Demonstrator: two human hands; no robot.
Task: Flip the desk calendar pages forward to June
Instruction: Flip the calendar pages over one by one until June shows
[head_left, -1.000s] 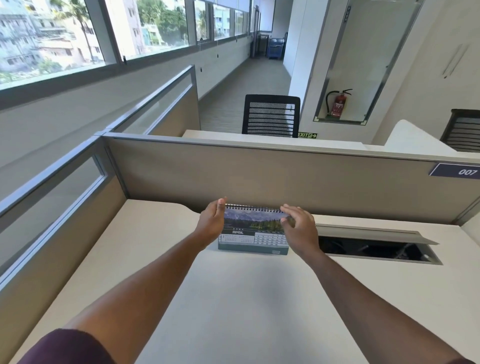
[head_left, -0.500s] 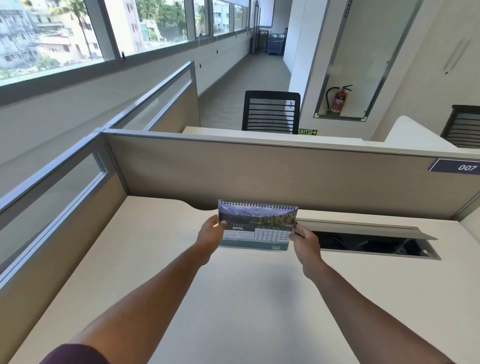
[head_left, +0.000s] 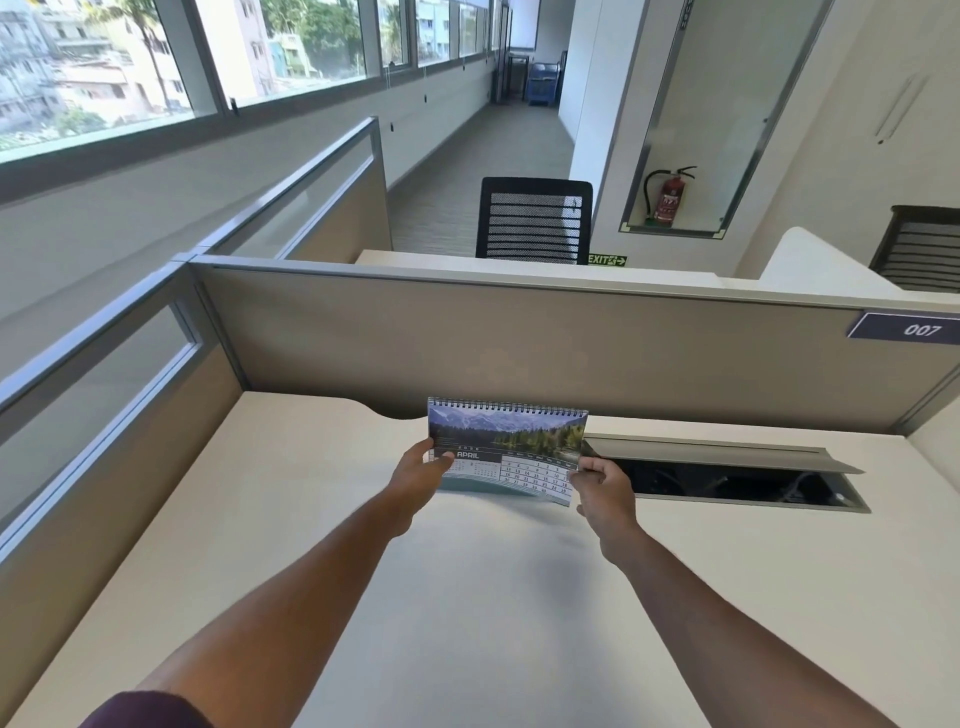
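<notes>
Desk calendar, April showing, pinched between left hand and right hand at lower corners.

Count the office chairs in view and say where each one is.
2. One chair stands beyond the partition, straight ahead by the next desk. The other chair is at the far right edge, cut off by the frame. More may be hidden behind partitions.

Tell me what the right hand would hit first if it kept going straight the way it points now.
Probably the open cable tray recessed in the desk, or its raised lid, just beyond the right hand. Past that stands the partition. Depth is unclear, and the hand already holds the calendar.
</notes>
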